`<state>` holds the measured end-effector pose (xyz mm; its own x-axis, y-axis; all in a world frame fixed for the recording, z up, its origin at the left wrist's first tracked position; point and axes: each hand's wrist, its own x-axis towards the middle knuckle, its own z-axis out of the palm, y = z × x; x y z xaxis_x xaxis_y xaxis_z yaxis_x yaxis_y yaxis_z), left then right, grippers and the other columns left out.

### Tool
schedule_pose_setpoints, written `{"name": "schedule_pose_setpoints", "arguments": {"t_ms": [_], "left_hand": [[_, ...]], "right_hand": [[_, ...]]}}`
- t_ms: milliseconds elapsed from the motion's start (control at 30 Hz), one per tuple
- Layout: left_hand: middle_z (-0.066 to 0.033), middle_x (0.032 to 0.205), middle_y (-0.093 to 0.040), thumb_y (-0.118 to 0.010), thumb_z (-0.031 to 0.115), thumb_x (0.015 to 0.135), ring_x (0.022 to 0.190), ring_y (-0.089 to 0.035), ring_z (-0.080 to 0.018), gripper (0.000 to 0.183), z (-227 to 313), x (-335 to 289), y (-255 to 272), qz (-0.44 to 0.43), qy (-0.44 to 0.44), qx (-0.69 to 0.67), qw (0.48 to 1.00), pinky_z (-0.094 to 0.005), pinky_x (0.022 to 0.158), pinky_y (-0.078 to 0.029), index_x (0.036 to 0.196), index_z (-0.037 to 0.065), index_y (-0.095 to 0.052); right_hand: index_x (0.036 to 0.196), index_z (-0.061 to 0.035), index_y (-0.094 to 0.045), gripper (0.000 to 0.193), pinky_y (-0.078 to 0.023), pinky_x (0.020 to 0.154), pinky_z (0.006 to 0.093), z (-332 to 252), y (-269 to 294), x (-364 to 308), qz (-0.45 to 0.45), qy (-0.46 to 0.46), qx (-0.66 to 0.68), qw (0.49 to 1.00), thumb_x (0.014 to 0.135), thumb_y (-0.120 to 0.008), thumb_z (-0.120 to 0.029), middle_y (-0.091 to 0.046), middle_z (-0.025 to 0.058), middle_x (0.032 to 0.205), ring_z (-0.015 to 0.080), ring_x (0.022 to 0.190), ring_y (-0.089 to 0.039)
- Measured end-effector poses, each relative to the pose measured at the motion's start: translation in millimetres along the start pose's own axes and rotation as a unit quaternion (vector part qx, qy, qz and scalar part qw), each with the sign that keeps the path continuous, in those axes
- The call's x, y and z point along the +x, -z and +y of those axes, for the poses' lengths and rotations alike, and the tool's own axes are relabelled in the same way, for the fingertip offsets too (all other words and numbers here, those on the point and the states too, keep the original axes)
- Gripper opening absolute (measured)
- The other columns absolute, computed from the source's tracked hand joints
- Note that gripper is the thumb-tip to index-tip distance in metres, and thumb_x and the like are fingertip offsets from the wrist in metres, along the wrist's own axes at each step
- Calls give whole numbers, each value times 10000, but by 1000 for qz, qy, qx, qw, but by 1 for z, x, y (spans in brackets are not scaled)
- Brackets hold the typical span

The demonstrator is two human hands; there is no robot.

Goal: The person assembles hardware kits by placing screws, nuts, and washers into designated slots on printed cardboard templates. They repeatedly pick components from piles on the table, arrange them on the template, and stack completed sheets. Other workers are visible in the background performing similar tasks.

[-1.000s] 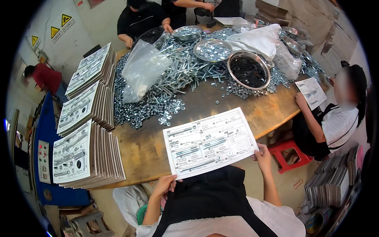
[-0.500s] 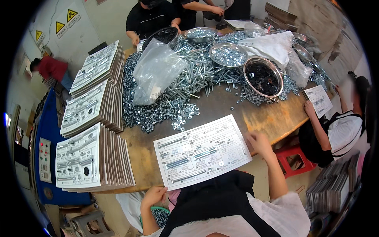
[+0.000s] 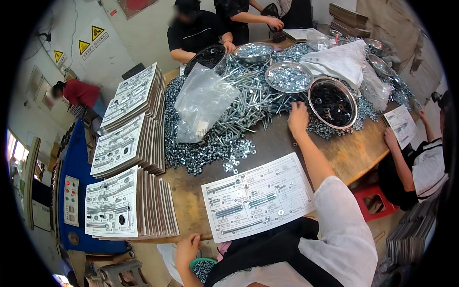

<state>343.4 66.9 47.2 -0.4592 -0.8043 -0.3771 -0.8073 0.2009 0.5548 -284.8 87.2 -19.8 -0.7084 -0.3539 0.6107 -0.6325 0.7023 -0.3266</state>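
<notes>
A white printed card [image 3: 260,217] with outline drawings lies at the table's front edge before me, with bolts, long studs, nuts and washers on it. My left hand [image 3: 188,248] is at the table edge by the card's lower left corner, its fingers curled together; what they hold, if anything, is hidden. Stretched forward past the card, my right hand [image 3: 299,119] has its fingers apart and pointing down, at the edge of a heap of loose bolts [image 3: 253,98]. Just right of it stands a metal bowl of black parts [image 3: 333,103]. Its fingertips are partly hidden.
Stacks of cards with hardware [image 3: 114,203] line the table's left side. A clear plastic bag [image 3: 203,105] lies on the heap, with a bowl of shiny small parts [image 3: 289,76] behind. Co-workers sit at the far side and right. A red stool [image 3: 375,203] stands at right.
My right hand has moved from beside the card's right edge forward to the heap near the black-parts bowl. My left hand stays near the card's lower left corner. The whole view has shifted slightly.
</notes>
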Motion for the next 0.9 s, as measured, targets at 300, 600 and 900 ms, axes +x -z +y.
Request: {"name": "schedule_pose_setpoints", "arguments": {"t_ms": [300, 600, 900], "left_hand": [[-158, 839, -713, -584, 190, 957, 755, -708, -260, 265, 57, 27, 3, 17, -150, 53, 987, -357, 688, -535, 1128, 8, -672], [-195, 899, -712, -606, 208, 945, 799, -705, -286, 290, 43, 25, -26, -23, -163, 43, 985, -356, 731, -538, 1137, 0, -669], [-178, 998, -709, -600, 276, 920, 950, -667, -370, 302, 43, -1, -15, -30, -103, 50, 993, -433, 815, -525, 1107, 58, -694]], "right_hand": [[1297, -204, -616, 553, -367, 1068, 493, -106, 11, 15, 0, 182, 90, 979, 776, -630, -22, -547, 185, 1301, 345, 1223, -501], [1037, -203, -651, 220, -429, 818, 399, -99, 8, 25, -20, 302, 3, 953, 830, -610, -141, -580, 72, 919, 270, 920, -585], [949, -151, -702, 168, -499, 741, 401, -79, 40, 3, -53, 165, 182, 968, 787, -744, -165, -659, 39, 860, 253, 863, -648]]}}
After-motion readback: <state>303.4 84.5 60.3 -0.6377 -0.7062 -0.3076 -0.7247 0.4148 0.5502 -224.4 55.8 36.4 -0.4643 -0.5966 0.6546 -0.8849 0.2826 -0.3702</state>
